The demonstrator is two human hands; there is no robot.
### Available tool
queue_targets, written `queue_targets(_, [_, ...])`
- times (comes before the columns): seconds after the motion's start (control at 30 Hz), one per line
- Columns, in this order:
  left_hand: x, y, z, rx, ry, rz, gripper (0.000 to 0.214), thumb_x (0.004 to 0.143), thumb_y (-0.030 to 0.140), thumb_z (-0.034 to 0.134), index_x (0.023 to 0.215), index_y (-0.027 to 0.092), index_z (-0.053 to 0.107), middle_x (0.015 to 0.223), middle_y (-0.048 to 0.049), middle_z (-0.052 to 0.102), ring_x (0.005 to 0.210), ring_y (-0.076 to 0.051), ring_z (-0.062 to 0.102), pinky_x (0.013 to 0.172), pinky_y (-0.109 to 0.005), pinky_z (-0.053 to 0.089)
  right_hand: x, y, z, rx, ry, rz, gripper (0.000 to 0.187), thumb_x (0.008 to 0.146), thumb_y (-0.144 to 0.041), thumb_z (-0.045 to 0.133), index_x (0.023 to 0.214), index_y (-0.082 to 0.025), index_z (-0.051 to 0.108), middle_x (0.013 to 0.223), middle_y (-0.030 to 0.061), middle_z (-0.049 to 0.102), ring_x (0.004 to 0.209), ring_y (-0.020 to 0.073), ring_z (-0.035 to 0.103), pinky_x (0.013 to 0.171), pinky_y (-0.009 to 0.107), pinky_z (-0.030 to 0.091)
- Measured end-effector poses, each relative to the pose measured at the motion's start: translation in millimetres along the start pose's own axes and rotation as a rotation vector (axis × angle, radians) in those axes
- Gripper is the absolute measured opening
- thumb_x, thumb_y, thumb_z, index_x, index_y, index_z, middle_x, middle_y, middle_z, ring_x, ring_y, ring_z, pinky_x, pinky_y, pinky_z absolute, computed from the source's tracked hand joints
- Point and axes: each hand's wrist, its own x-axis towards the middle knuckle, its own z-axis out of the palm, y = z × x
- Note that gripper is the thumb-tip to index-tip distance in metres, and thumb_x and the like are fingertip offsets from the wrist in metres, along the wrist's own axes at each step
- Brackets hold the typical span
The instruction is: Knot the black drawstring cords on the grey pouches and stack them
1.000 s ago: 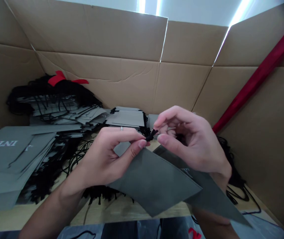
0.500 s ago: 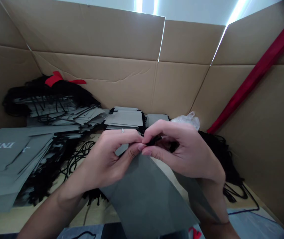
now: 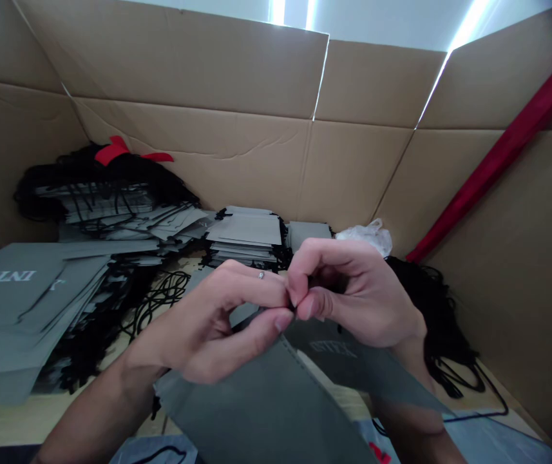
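Observation:
My left hand (image 3: 212, 322) and my right hand (image 3: 353, 293) meet at their fingertips in the middle of the view. Both pinch something small at about (image 3: 291, 310), most likely a black bag cord, though the fingers nearly hide it. Below them hangs a dark grey paper bag (image 3: 266, 412), its printed side partly showing under my right wrist. A thin silver ring (image 3: 261, 275) sits on a finger of my left hand.
Stacks of grey paper bags (image 3: 244, 232) and flat printed bags (image 3: 15, 290) lie on a wooden table (image 3: 38, 419), among loose black cords (image 3: 160, 299). A black cord heap (image 3: 430, 303) and a plastic bag (image 3: 365, 237) lie right. Cardboard walls (image 3: 198, 64) surround everything.
My hands have drawn closer and lower, and the black cord end seen earlier is now covered by my fingertips. The grey bag has shifted, showing more of its printed side.

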Motion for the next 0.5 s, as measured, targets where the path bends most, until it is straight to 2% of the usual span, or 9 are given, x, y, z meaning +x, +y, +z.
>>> queue_targets(0.13, [-3, -8, -3.9, -0.18, -0.032, 0.053, 0.027, 0.105, 0.018, 0.058, 0.081, 0.018, 0.07, 0.064, 0.0026, 0.058, 0.056, -0.01, 0.055, 0.055, -0.025, 0.041, 4, 12, 6, 0.233, -0.006, -0.028, 0.017, 0.09, -0.005, 0.087, 0.094, -0.014, 0.074, 0.076, -0.0026, 0.064, 0.06, 0.0072, 0.062, 0.059, 0.017, 0.06])
queue_targets(0.23, [-3, -11, -6.2, -0.171, 0.0, 0.048, 0.03, 0.109, 0.023, 0.058, 0.085, 0.016, 0.074, 0.065, 0.0024, 0.061, 0.056, -0.008, 0.053, 0.053, -0.023, 0.038, 5, 14, 4, 0.23, -0.031, -0.04, 0.012, 0.096, -0.005, 0.08, 0.102, -0.014, 0.075, 0.082, 0.0004, 0.07, 0.071, 0.0107, 0.073, 0.062, 0.017, 0.063])
queue_targets(0.3, [-2, -11, -5.6, -0.101, 0.035, 0.01, 0.032, 0.11, 0.025, 0.056, 0.085, 0.015, 0.072, 0.066, 0.0027, 0.059, 0.058, -0.008, 0.049, 0.055, -0.023, 0.038, 6, 12, 1, 0.159, -0.041, -0.046, 0.016, 0.095, -0.002, 0.079, 0.105, -0.013, 0.078, 0.091, 0.0038, 0.075, 0.082, 0.0126, 0.077, 0.07, 0.018, 0.065])
queue_targets(0.37, [0, -9, -3.9, -0.043, 0.057, -0.003, 0.032, 0.11, 0.025, 0.055, 0.082, 0.016, 0.067, 0.066, 0.0035, 0.055, 0.06, -0.008, 0.047, 0.057, -0.023, 0.037, 7, 10, -3, 0.109, -0.047, -0.046, 0.022, 0.092, 0.004, 0.079, 0.106, -0.012, 0.08, 0.096, 0.0049, 0.078, 0.083, 0.0115, 0.076, 0.076, 0.018, 0.065])
queue_targets(0.5, [1, -7, -1.6, 0.038, 0.057, -0.027, 0.031, 0.109, 0.022, 0.055, 0.079, 0.017, 0.058, 0.067, 0.0058, 0.043, 0.061, -0.007, 0.038, 0.056, -0.02, 0.032, 9, 7, -7, 0.162, -0.038, -0.01, 0.027, 0.085, 0.012, 0.08, 0.1, -0.011, 0.081, 0.088, 0.002, 0.077, 0.079, 0.0091, 0.075, 0.076, 0.016, 0.063])
